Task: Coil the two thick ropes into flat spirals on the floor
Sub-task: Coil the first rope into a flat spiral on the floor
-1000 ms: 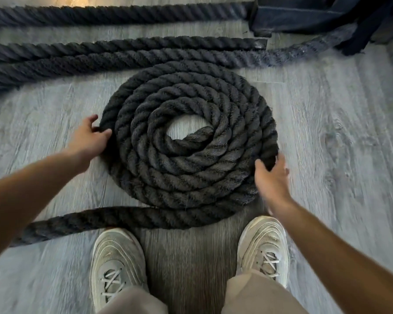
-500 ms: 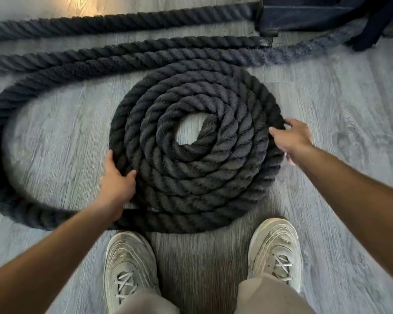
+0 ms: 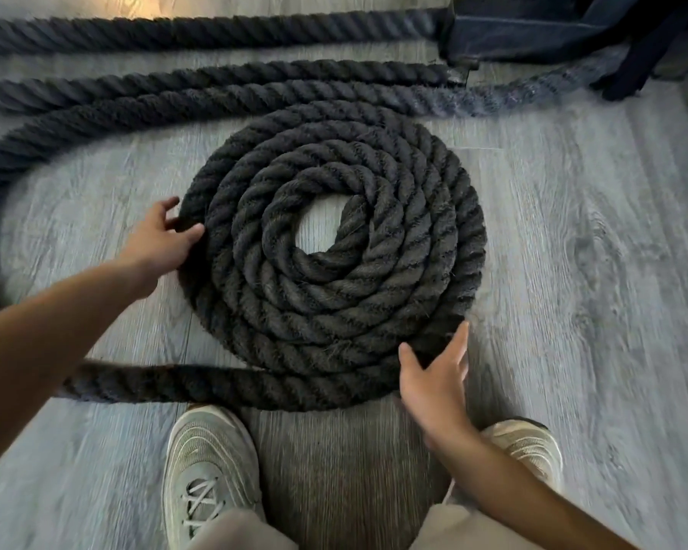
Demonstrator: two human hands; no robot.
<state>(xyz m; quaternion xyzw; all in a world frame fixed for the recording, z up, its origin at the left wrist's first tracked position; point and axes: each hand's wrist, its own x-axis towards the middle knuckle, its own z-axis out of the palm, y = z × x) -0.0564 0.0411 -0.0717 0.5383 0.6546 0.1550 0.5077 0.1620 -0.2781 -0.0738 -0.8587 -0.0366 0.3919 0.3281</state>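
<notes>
The rope coil [image 3: 334,256] lies flat on the grey plank floor [image 3: 592,271], directly ahead of the two pale sneakers [image 3: 211,470]. It forms about five tight turns around a small open centre.

Handling: the rope is thick, dark, three-strand twisted fibre. It is judged heavy and stiff in bending, with a rough, non-slip surface; it is not fragile. Take hold at the outer turn and push sideways along the floor rather than lift.

The left hand [image 3: 159,240] sits at the coil's left rim, its fingers [image 3: 191,234] lightly bent against the outermost turn; it presses rather than encloses. The right hand [image 3: 433,375] lies at the coil's lower right rim with fingers spread and straight, touching the outer turn.

The free tail [image 3: 155,385] leaves the coil's near edge to the left, passes under the left forearm, and loops round the far left. Beyond the coil, further straight rope lengths [image 3: 215,31] run across the floor.

Visibility: the loop at the left edge is blurred and cut off. Which length belongs to the second rope probably cannot be settled. The dark object [image 3: 533,29] beyond the coil, upper right, is cropped and unidentified.
</notes>
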